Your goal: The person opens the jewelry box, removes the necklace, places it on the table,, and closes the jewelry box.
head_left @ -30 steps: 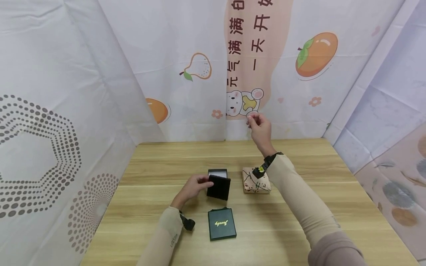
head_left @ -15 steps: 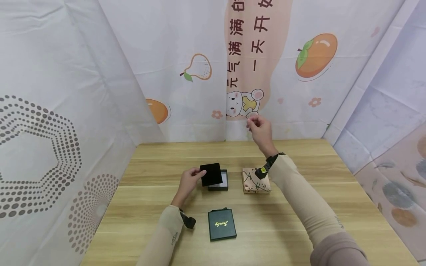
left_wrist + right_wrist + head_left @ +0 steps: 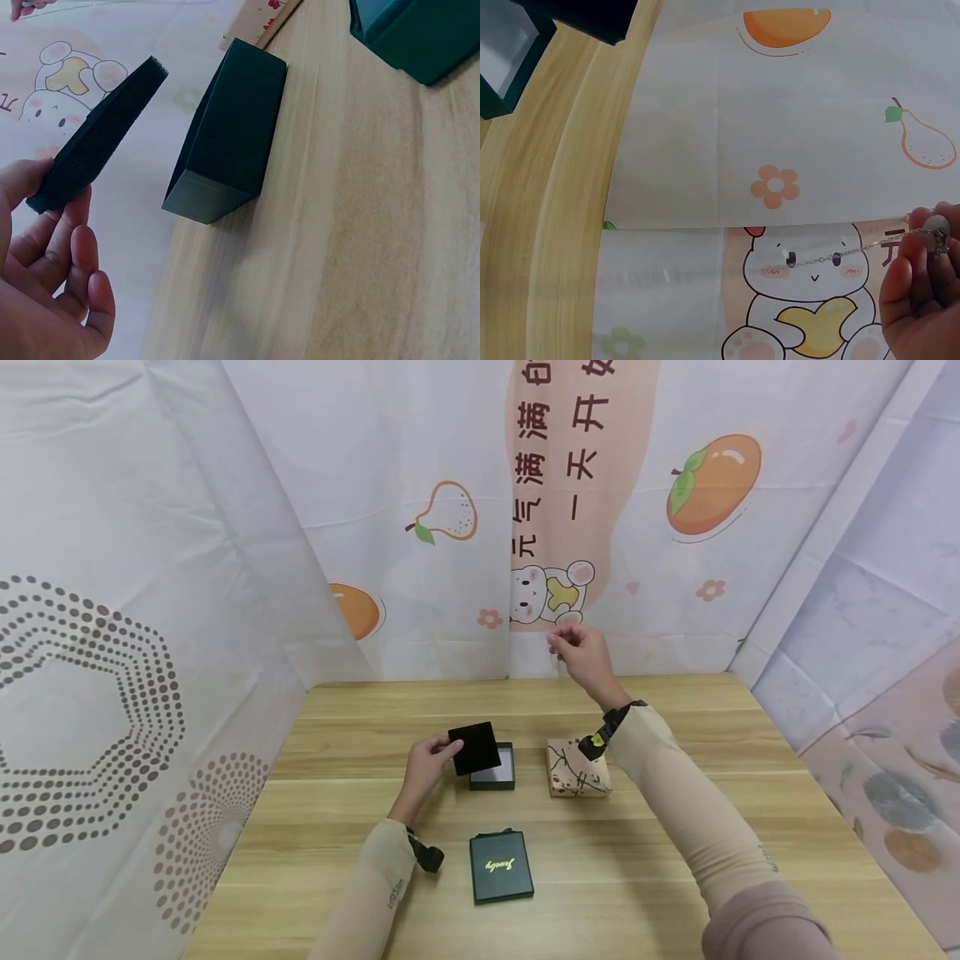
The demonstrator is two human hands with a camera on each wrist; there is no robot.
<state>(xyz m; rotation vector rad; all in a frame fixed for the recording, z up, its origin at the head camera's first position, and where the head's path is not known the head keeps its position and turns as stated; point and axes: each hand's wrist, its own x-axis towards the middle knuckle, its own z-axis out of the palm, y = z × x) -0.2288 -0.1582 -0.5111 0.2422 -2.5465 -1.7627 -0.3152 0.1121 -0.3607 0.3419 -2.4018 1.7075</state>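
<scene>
My left hand (image 3: 424,770) pinches a square black foam pad (image 3: 475,748) between thumb and fingers, holding it tilted above the back left of a dark green jewelry box base (image 3: 492,784). Part of the base's pale inside shows past the pad. In the left wrist view the foam pad (image 3: 101,139) is seen edge-on, apart from the box base (image 3: 232,120). High over the back of the table, my right hand (image 3: 588,662) pinches a thin silvery chain (image 3: 832,259), which dangles from the fingertips. The green box lid (image 3: 501,867), with gold lettering, lies nearer me.
A beige box with a branch pattern (image 3: 577,777) stands right of the green base, beneath my right wrist. The wooden table (image 3: 360,727) ends at a printed curtain (image 3: 435,652) behind. More curtains hang on both sides.
My left hand has raised the foam pad up and leftward from over the box base, so the pale inside shows more. The right hand has shifted slightly down and left with the chain.
</scene>
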